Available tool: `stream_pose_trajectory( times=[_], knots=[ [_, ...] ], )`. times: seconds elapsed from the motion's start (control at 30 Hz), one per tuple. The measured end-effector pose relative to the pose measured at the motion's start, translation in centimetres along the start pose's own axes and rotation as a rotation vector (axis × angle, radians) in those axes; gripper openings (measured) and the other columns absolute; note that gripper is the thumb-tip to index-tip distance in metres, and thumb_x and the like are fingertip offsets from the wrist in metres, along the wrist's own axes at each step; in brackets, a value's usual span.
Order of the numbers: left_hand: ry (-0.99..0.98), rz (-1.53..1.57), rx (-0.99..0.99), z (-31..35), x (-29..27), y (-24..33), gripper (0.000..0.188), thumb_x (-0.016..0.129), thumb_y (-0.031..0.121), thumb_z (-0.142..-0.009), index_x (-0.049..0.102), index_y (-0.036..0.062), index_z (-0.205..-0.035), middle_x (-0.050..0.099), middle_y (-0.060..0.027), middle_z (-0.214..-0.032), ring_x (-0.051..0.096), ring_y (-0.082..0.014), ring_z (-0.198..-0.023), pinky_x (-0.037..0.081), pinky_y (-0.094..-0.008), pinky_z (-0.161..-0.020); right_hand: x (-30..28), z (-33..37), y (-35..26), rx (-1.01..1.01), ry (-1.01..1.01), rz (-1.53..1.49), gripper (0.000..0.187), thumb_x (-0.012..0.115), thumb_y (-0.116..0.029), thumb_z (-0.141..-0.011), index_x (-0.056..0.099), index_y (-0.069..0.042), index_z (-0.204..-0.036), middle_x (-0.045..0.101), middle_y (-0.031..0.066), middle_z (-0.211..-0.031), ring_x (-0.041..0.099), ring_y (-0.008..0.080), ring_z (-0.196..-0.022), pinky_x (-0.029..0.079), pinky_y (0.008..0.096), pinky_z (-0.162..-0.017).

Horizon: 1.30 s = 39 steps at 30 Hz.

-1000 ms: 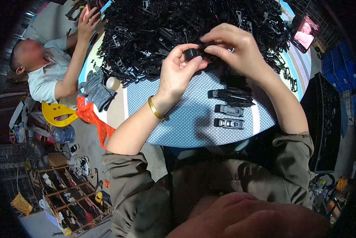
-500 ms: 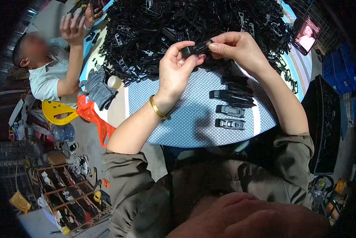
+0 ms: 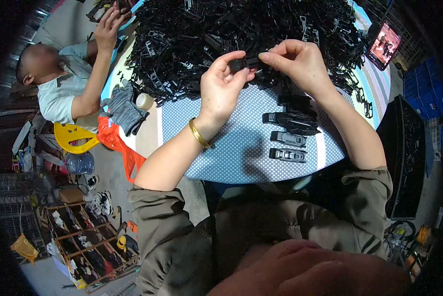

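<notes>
Over the near edge of the heap, a black plastic clip-like part [image 3: 238, 64] is held between my two hands. Its left end sits in the thumb and fingers of my left hand [image 3: 219, 91], which are closed around it. Thumb and forefinger of my right hand [image 3: 302, 64] pinch together at its right end; fingertips cover the detail there. Beyond them spreads a big heap of loose black plastic parts [image 3: 182, 44]. Below my right hand, similar black parts lie in a column on the dotted cloth [image 3: 206, 160]: a stacked bunch [image 3: 295, 122] and two single pieces [image 3: 288, 138], [image 3: 287, 155] nearer me.
Grey gloves [image 3: 123, 109], a tape roll [image 3: 143, 101] and a red plastic bag [image 3: 130, 160] lie at the table's left edge. A co-worker [image 3: 58, 93] sits beyond them. A phone [image 3: 384, 45] stands at the right. A yellow stool [image 3: 66, 140] is on the floor.
Both my hands keep nearly the same place, with the black part turned slightly between them. The co-worker's raised hand has moved up and right. The phone's picture has changed.
</notes>
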<state>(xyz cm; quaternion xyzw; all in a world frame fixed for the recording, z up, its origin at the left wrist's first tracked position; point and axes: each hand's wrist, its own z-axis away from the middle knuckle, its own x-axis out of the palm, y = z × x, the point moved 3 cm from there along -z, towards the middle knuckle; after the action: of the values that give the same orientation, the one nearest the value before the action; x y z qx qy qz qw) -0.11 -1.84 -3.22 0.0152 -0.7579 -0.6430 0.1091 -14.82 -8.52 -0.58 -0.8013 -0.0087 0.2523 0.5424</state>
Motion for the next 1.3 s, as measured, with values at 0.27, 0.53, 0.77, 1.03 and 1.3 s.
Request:
stream_pose_trajectory(
  times=[0.27, 0.53, 0.77, 1.03, 1.3],
  knots=[
    [-0.126, 0.042, 0.061, 0.4, 0.3, -0.1, 0.041, 0.044, 0.006, -0.088, 0.030, -0.0072, -0.124, 0.053, -0.0145, -0.105, 0.058, -0.0158, -0.090, 0.048, -0.0263, -0.081, 1.0, 0.1, 0.9, -0.121, 0.028, 0.077, 0.018, 0.069, -0.018, -0.074, 0.063, 0.000, -0.073, 0.061, 0.0022, -0.065, 0.053, 0.0049, -0.056, 0.042, 0.0185, -0.050],
    [-0.268, 0.035, 0.018, 0.8, 0.6, 0.4, 0.045, 0.041, 0.016, -0.091, 0.026, -0.0066, -0.127, 0.056, -0.0178, -0.097, 0.061, -0.0210, -0.081, 0.051, -0.0276, -0.072, -0.3, 0.4, -1.2, -0.332, 0.057, 0.595, 0.044, 0.068, -0.038, -0.069, 0.052, -0.001, -0.053, 0.051, 0.0087, -0.048, 0.048, 0.0170, -0.041, 0.037, 0.0286, -0.040],
    [-0.400, 0.075, -0.073, 1.2, 1.8, -0.5, 0.044, 0.039, 0.014, -0.092, 0.025, -0.0047, -0.128, 0.058, -0.0172, -0.087, 0.061, -0.0222, -0.082, 0.051, -0.0273, -0.072, -3.7, -3.1, 1.9, -0.197, 0.146, 0.417, 0.026, 0.062, -0.029, -0.078, 0.062, -0.003, -0.074, 0.057, 0.0048, -0.059, 0.055, 0.0109, -0.054, 0.043, 0.0248, -0.050],
    [-0.449, 0.059, -0.133, 1.9, 2.1, -1.1, 0.040, 0.042, 0.006, -0.089, 0.030, -0.0046, -0.126, 0.055, -0.0137, -0.100, 0.058, -0.0170, -0.089, 0.049, -0.0230, -0.073, -4.7, -3.5, 2.2, -0.560, 0.347, 0.914, 0.012, 0.061, -0.010, -0.070, 0.064, -0.010, -0.082, 0.058, 0.0037, -0.078, 0.054, 0.0225, -0.079, 0.045, 0.0327, -0.067],
    [-0.466, 0.064, -0.166, 2.4, 2.4, -0.6, 0.037, 0.047, 0.006, -0.086, 0.038, -0.0027, -0.121, 0.055, -0.0092, -0.098, 0.057, -0.0112, -0.084, 0.046, -0.0196, -0.067, -2.8, -4.1, 3.7, -0.653, 0.207, 1.030, 0.013, 0.066, -0.012, -0.066, 0.064, -0.008, -0.078, 0.057, 0.0032, -0.075, 0.052, 0.0222, -0.074, 0.043, 0.0340, -0.064]
  ],
)
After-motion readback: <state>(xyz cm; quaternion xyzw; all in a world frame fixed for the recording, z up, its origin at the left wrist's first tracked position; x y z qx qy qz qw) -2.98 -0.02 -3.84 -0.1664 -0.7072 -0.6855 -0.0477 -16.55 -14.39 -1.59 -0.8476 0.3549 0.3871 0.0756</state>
